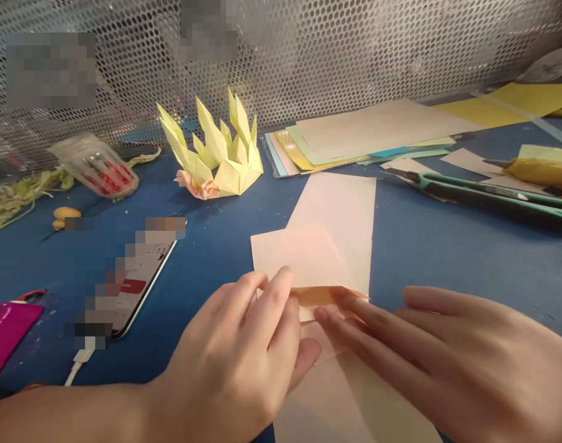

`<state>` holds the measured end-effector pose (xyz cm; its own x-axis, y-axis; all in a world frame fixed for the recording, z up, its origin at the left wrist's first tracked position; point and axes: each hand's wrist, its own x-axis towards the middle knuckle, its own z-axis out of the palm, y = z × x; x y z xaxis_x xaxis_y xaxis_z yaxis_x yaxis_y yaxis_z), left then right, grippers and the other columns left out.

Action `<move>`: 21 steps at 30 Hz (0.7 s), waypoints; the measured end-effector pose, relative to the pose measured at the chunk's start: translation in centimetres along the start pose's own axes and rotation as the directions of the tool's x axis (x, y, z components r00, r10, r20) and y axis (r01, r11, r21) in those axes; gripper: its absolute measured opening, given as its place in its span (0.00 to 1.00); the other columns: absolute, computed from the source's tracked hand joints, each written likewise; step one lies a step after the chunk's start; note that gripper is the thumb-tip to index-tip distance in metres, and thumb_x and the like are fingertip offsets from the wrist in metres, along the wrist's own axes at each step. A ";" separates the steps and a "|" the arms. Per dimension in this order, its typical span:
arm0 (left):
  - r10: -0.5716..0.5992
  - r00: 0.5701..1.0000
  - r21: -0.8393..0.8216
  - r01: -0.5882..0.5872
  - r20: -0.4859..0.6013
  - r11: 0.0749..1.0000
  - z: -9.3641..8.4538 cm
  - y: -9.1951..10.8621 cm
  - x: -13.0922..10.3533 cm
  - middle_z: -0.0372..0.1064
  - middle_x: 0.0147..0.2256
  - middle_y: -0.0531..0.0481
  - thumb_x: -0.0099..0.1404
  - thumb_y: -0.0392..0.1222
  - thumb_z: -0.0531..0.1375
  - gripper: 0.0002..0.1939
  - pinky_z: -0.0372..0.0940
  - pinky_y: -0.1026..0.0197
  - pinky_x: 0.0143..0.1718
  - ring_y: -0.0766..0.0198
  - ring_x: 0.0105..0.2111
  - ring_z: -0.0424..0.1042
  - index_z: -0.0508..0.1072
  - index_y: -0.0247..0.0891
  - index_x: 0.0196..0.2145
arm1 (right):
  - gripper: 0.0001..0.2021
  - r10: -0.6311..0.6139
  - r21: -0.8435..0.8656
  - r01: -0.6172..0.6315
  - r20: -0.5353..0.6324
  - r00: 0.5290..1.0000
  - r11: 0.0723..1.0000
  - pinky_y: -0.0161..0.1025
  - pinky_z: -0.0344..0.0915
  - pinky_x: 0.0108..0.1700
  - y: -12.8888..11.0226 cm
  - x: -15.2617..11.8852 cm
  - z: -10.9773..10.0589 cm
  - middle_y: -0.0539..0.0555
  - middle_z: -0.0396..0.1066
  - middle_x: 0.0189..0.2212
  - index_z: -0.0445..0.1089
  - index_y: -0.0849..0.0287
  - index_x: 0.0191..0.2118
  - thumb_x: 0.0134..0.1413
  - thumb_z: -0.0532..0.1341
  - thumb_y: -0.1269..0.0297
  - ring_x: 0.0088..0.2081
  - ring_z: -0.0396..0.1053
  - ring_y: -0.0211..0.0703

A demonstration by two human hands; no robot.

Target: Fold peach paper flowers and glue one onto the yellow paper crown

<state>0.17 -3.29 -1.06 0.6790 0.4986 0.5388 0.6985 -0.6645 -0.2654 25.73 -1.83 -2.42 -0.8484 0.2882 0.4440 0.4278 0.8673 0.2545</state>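
Note:
A small piece of pale pink paper (pixel 299 252) is partly folded, with a shaded gap under its raised flap. My left hand (pixel 244 344) is closed on its near left part, fingers curled and pressed down. From the right, my right hand (pixel 465 357) reaches in, its fingertips gripping the same paper along the fold. The fingers partly hide the fold. Beneath and behind lies a larger pale sheet (pixel 340 203). More pale paper (pixel 313 406) stretches toward me under my hands.
A yellow-green folded paper lotus (pixel 221 160) with pink paper roses stands behind. Leftward are a phone (pixel 142 277) on a cable, a plastic cup (pixel 101 169) and a magenta object (pixel 11 335). Scissors (pixel 497 197) and stacked coloured paper (pixel 364 132) lie right, before a perforated metal panel (pixel 345 49).

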 end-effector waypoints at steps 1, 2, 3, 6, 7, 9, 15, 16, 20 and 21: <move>0.000 1.000 -0.013 0.000 0.015 1.000 0.0 0.0 0.0 0.85 0.45 0.36 0.77 0.39 0.62 0.12 0.79 0.51 0.32 0.49 0.37 0.83 0.84 0.27 0.43 | 0.18 0.000 -0.002 0.000 0.001 1.000 1.000 0.50 0.69 0.33 0.0 0.0 0.0 0.57 0.85 0.45 0.75 0.65 0.59 0.72 0.52 0.71 0.35 0.76 0.49; 0.010 1.000 -0.031 -0.009 0.028 0.999 0.1 0.1 -0.1 0.85 0.40 0.38 0.77 0.38 0.62 0.11 0.78 0.51 0.29 0.50 0.33 0.83 0.84 0.28 0.42 | 0.18 -0.003 -0.001 0.003 0.000 1.000 1.000 0.50 0.69 0.33 0.0 0.0 0.0 0.58 0.85 0.46 0.75 0.66 0.59 0.72 0.53 0.71 0.35 0.76 0.49; 0.033 0.999 -0.053 -0.031 0.043 0.998 0.2 0.1 -0.1 0.84 0.35 0.40 0.76 0.36 0.63 0.10 0.76 0.52 0.25 0.51 0.30 0.81 0.84 0.28 0.40 | 0.19 -0.006 -0.003 0.006 0.000 1.000 1.000 0.50 0.69 0.32 0.0 0.0 0.0 0.59 0.85 0.47 0.75 0.66 0.60 0.72 0.54 0.70 0.36 0.77 0.50; 0.118 0.993 -0.103 -0.115 0.025 0.988 0.3 0.0 -0.2 0.79 0.27 0.43 0.74 0.30 0.63 0.10 0.74 0.53 0.22 0.50 0.27 0.81 0.83 0.30 0.34 | 0.19 -0.018 -0.018 0.018 0.030 0.999 1.000 0.50 0.69 0.31 0.0 -0.1 -0.2 0.61 0.85 0.49 0.76 0.67 0.59 0.70 0.57 0.68 0.37 0.77 0.51; 0.131 0.991 -0.115 -0.128 0.014 0.985 0.2 -0.1 -0.2 0.79 0.27 0.43 0.73 0.29 0.63 0.10 0.74 0.53 0.22 0.50 0.28 0.81 0.82 0.30 0.33 | 0.19 -0.019 -0.022 0.020 0.047 0.999 1.000 0.50 0.69 0.31 -0.1 -0.1 -0.2 0.62 0.85 0.50 0.76 0.67 0.59 0.69 0.58 0.67 0.37 0.77 0.52; 0.131 0.991 -0.139 -0.129 0.009 0.982 0.1 -0.2 -0.3 0.78 0.26 0.43 0.73 0.28 0.64 0.11 0.75 0.52 0.23 0.50 0.27 0.80 0.82 0.31 0.31 | 0.19 -0.013 -0.022 0.014 0.049 0.999 1.000 0.50 0.69 0.31 -0.1 -0.1 -0.2 0.62 0.85 0.50 0.77 0.66 0.59 0.69 0.59 0.65 0.38 0.77 0.53; 0.089 0.991 -0.222 -0.066 0.096 0.973 -0.7 -0.4 -0.3 0.70 0.23 0.53 0.75 0.28 0.62 0.18 0.71 0.60 0.22 0.61 0.24 0.72 0.75 0.40 0.27 | 0.17 -0.002 -0.016 0.002 0.012 1.000 1.000 0.51 0.65 0.30 0.0 0.1 0.1 0.60 0.86 0.45 0.77 0.65 0.56 0.71 0.55 0.68 0.35 0.76 0.51; 0.077 0.992 -0.234 -0.051 0.102 0.971 -0.8 -0.3 -0.3 0.69 0.23 0.54 0.75 0.27 0.61 0.18 0.71 0.60 0.22 0.62 0.23 0.70 0.73 0.41 0.26 | 0.17 -0.004 -0.009 0.004 0.012 1.000 1.000 0.51 0.64 0.30 -0.1 0.1 0.1 0.60 0.85 0.45 0.77 0.66 0.56 0.71 0.55 0.68 0.34 0.75 0.51; 0.081 0.994 -0.228 -0.062 0.074 0.972 -0.9 -0.2 -0.2 0.68 0.22 0.54 0.72 0.25 0.61 0.19 0.68 0.59 0.20 0.62 0.22 0.68 0.73 0.41 0.25 | 0.17 -0.002 -0.002 0.002 0.007 1.000 1.000 0.51 0.62 0.30 -0.1 0.1 0.1 0.62 0.85 0.44 0.75 0.70 0.57 0.71 0.55 0.70 0.33 0.73 0.51; 0.093 0.994 -0.212 -0.079 0.056 0.974 -0.8 -0.1 -0.2 0.69 0.22 0.54 0.72 0.25 0.61 0.18 0.68 0.59 0.20 0.62 0.22 0.68 0.73 0.40 0.25 | 0.17 0.006 -0.002 -0.006 0.003 1.000 1.000 0.51 0.62 0.30 -0.2 0.0 0.1 0.62 0.85 0.44 0.74 0.70 0.57 0.70 0.55 0.70 0.32 0.73 0.51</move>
<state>-0.22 -3.72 -0.47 0.7523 0.4651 0.4667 0.5790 -0.8047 -0.1314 25.61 -1.94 -2.52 -0.8468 0.2945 0.4429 0.4334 0.8649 0.2535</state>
